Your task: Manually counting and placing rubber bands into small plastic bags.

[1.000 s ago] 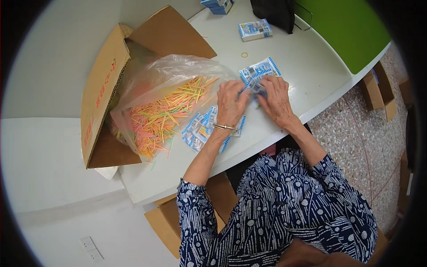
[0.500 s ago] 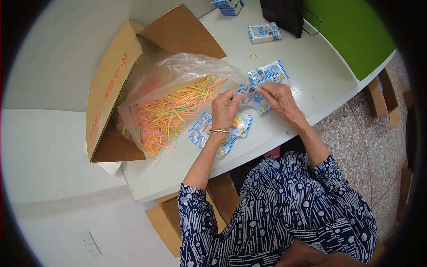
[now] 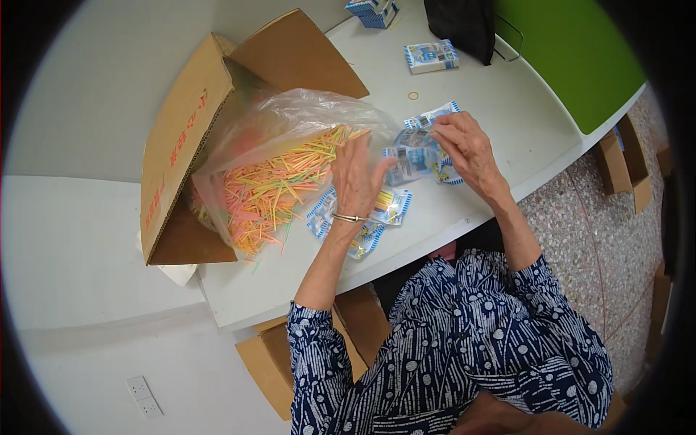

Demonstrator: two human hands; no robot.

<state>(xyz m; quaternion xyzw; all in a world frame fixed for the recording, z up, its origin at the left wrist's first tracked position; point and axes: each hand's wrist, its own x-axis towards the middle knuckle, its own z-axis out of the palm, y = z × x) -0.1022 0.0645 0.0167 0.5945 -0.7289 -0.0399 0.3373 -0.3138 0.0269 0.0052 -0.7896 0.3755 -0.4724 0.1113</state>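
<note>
My left hand (image 3: 354, 174), thumb apart and fingers stretched out, reaches over the edge of the loose pastel sticks (image 3: 264, 188). These thin yellow, pink and green sticks spill from a clear plastic bag (image 3: 312, 101). My right hand (image 3: 466, 151) pinches the upper end of a clear blue-printed packet (image 3: 409, 163), which hangs toward the left hand. Behind it another blue-and-white packet (image 3: 433, 114) lies partly hidden by the right hand. Below my left wrist are several filled packets (image 3: 391, 206), with yellow sticks showing in one.
An open cardboard box (image 3: 181, 156) on its side holds the bag at the left. Farther back are a packet stack (image 3: 433, 56), a rubber band (image 3: 413, 96), bundled packets (image 3: 373, 12) and a black bag (image 3: 458, 25). A green panel (image 3: 573, 58) borders the white table (image 3: 533, 109).
My left hand has let go of the packet and moved left to the sticks, its fingers now spread. The right hand has risen slightly, still pinching the packet.
</note>
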